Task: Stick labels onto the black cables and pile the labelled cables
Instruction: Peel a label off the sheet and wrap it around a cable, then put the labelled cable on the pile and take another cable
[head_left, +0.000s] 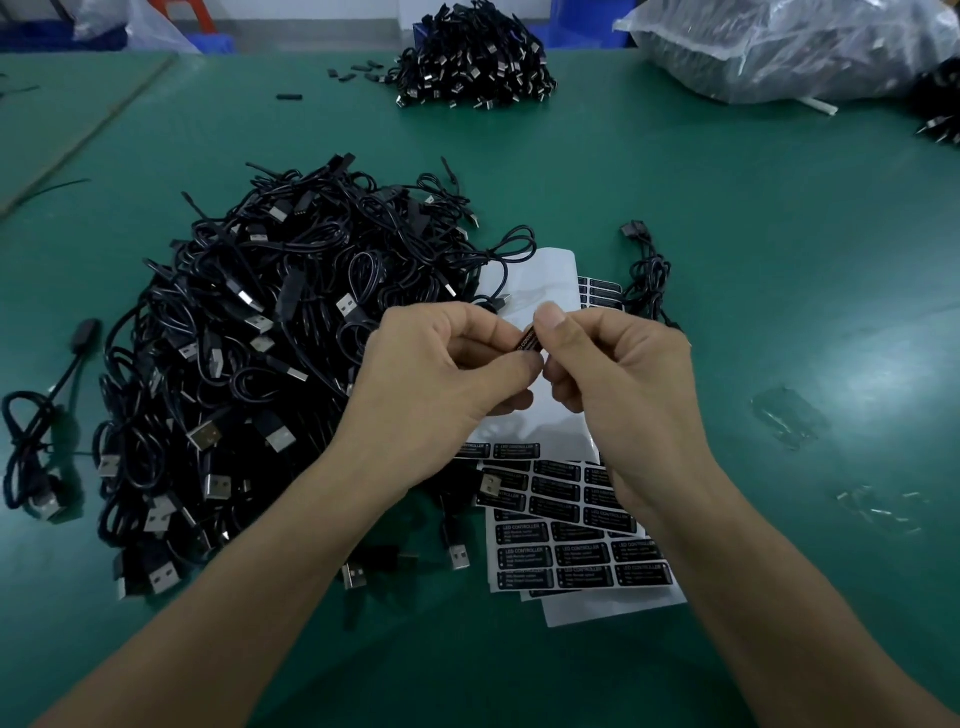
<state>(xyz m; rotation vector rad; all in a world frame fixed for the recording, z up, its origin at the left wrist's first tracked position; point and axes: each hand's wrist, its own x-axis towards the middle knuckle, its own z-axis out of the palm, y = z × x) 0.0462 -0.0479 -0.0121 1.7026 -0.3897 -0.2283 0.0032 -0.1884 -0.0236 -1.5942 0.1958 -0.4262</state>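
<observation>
Slanting up-right, label (528, 341) between hands (441, 374) (626, 374)

Left of left hand (441, 374): big cable heap (249, 364) blocks that side, plugs spilling near the forearm. Under both hands, label sheets (571, 556) lie flat. Right of right hand (623, 384): open table (805, 234), only film scraps (787, 418). Just beyond right hand: small cable bundle (647, 275). Far ahead: 2nd cable pile (472, 57), plastic bag (805, 47); bare strip btwn them & hands.
</observation>
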